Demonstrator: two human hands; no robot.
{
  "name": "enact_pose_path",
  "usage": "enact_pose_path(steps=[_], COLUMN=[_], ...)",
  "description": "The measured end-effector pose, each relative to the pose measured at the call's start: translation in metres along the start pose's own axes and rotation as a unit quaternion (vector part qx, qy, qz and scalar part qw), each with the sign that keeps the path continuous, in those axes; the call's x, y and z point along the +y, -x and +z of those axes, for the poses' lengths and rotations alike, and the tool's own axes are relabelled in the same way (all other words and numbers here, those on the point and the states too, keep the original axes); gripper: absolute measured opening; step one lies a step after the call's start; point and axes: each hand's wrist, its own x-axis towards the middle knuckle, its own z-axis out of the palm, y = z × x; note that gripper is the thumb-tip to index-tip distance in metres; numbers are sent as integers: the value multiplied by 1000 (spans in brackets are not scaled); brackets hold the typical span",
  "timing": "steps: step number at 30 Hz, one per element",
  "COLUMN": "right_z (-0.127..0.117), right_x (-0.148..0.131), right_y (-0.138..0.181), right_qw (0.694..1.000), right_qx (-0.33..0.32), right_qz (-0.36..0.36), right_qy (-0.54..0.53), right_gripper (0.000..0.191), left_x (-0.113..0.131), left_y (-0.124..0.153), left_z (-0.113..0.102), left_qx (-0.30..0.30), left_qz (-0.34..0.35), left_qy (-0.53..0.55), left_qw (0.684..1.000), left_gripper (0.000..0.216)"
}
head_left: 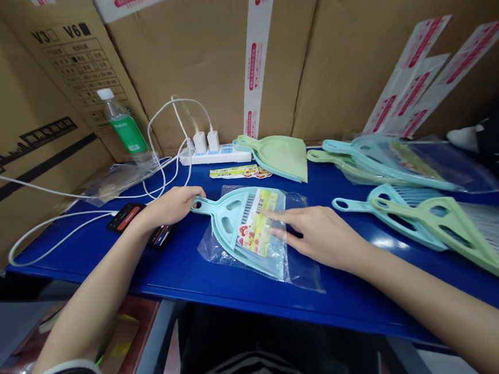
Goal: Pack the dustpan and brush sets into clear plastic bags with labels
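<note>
A light blue dustpan-and-brush set (226, 220) with a printed paper card (256, 224) lies in a clear plastic bag (302, 272) on the blue table (187, 272). My left hand (171, 206) rests at the tip of its handle, fingers curled onto it. My right hand (317, 233) lies on the bag's right side, index finger stretched out and touching the card.
A green dustpan (284, 155) and a sticker strip (239, 171) lie behind. Bagged sets (385, 159) and loose brushes (425, 219) are at the right. A power strip (214, 153) with chargers, cables, a water bottle (126, 127) and a phone (126, 217) sit left. Cardboard boxes wall the back.
</note>
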Motion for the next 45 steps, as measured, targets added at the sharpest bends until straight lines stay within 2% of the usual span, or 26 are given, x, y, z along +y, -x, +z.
enact_pose_path(steps=[11, 20, 28, 32, 40, 43, 45], right_z=[-5, -5, -10, -13, -8, -9, -8], right_x=[10, 8, 27, 36, 32, 33, 37], right_y=[-3, -2, 1, 2, 0, 0, 0], right_qw=[993, 996, 990, 993, 998, 998, 998], right_qx=[-42, -23, 0, 14, -23, -3, 34], right_qz=[22, 9, -38, -43, -35, -25, -7], right_qy=[-109, -84, -138, -108, -54, -52, -45], right_gripper=[31, 35, 37, 36, 37, 35, 32], left_x=[1, 0, -1, -3, 0, 0, -1], left_y=[1, 1, 0, 0, 1, 0, 0], left_z=[-1, 0, 0, 1, -1, 0, 0], left_qx=[4, 3, 3, 6, 2, 4, 5], left_qz=[3, 7, 10, 16, 7, 10, 16], left_qy=[5, 2, 6, 2, 3, -1, -10], left_qw=[1000, 1000, 1000, 1000, 1000, 1000, 1000], left_gripper=[29, 29, 28, 28, 28, 27, 28])
